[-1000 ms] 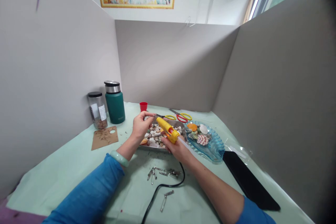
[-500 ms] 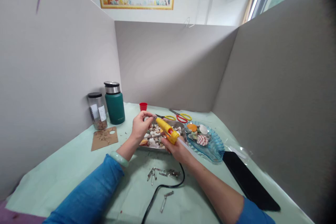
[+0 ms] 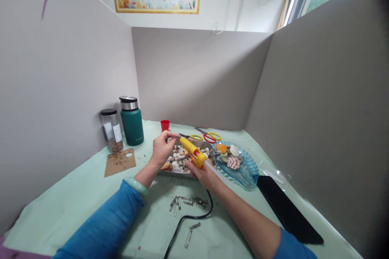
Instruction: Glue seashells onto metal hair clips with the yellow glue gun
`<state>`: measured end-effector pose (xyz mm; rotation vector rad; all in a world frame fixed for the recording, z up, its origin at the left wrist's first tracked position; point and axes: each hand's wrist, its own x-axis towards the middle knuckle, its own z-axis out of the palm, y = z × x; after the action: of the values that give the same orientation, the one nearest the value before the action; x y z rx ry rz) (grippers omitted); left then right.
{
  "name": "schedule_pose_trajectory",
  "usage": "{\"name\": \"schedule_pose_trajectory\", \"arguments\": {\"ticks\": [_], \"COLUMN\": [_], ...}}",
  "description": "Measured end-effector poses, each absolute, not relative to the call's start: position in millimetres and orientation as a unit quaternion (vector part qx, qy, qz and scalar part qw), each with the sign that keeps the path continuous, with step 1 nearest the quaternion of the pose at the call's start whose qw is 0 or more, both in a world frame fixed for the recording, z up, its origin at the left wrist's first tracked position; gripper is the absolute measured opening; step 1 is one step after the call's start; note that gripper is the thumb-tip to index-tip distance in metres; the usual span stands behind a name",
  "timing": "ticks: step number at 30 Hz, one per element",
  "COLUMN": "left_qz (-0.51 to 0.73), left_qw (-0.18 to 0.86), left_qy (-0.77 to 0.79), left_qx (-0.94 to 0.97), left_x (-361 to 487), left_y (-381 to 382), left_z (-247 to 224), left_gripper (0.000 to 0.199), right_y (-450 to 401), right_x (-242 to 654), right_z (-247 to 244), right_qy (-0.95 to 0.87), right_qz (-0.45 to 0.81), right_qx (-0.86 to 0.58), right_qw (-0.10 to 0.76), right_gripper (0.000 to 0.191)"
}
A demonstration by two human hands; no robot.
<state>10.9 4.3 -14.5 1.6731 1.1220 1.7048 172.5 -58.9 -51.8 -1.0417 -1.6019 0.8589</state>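
Gripping yellow glue gun (image 3: 192, 150) in right hand (image 3: 204, 176), over tray (image 3: 176, 174) of shells (image 3: 176, 166). Aiming nozzle at left hand (image 3: 162, 149), pinching a tiny piece (image 3: 178, 136) above far edge of tray; too small to identify. Probably at gluing step. Seems to call for steadying both hands, squeezing sparingly. Noting metal pins (image 3: 199, 202) on counter (image 3: 146, 222), near side of tray.

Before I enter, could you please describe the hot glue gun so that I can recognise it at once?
On the pale green tablecloth, find the metal tray of shells. Over it, the right hand grips the hot glue gun, pointing toward the left hand. Its body is yellow, with a translucent glue stick behind; the nearby scissors are yellow only at the handles, one partly red.
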Motion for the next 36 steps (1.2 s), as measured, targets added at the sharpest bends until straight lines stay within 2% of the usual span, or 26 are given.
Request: {"name": "schedule_pose_trajectory", "arguments": {"ticks": [19, 36], "left_qz": [0.628, 0.664], "left_qw": [0.285, 0.39], "left_qy": [0.41, 0.357], "left_qx": [0.597, 0.53], "left_x": [11, 10], "left_y": [4, 6], "left_z": [-13, -8], "left_gripper": [0.013, 0.023], "right_y": [-54, -55], "right_x": [173, 172], "right_z": [-57, -56], "right_qy": [-0.667, -0.655], "right_qz": [0.356, 0.348], "right_qx": [-0.43, -0.443], "right_qw": [0.493, 0.503], "right_gripper": [0.034, 0.041]}}
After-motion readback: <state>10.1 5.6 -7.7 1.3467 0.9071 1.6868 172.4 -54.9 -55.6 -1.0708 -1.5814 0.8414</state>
